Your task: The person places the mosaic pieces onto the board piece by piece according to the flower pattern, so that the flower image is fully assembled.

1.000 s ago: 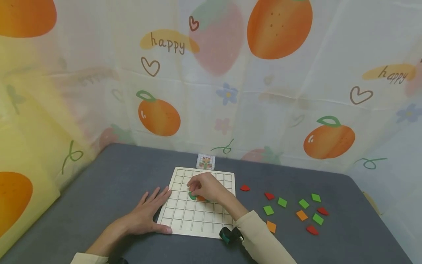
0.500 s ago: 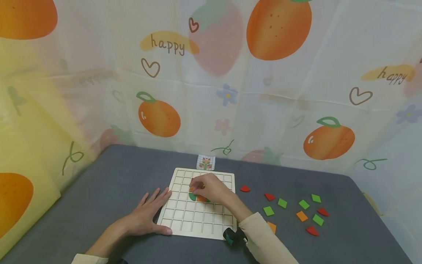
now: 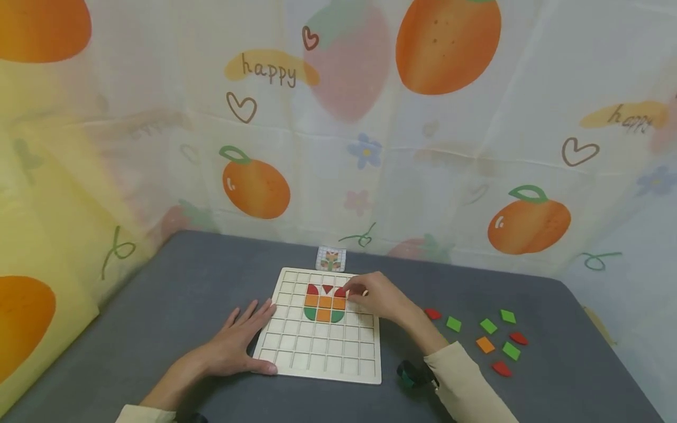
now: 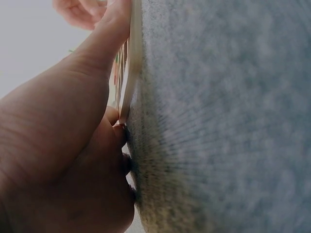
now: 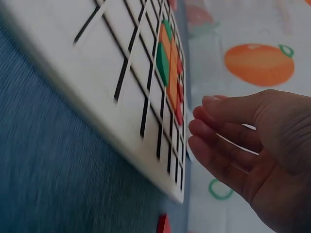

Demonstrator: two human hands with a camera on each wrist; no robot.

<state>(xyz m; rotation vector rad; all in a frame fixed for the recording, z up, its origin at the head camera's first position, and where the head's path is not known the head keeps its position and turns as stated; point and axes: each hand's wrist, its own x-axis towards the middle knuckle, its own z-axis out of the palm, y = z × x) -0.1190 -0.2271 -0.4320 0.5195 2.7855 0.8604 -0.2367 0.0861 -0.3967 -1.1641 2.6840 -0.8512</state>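
One left hand, grip spread, forefinger and thumb against the left side of a pale gridded board, thumb at its near corner. Board: flat on a grey bench. Eight loose tiles in view to the board's right, scattered: three red, four green, one orange. Nine set tiles on the board, near row first: green, orange, green; three orange; red, red triangle, red. One right hand, grip bare, fingers loosely curved, tips just beside the rightmost red tile; contact cannot be told. One small printed card, beyond the board's far edge. One hanging cloth, printed with oranges and hearts.
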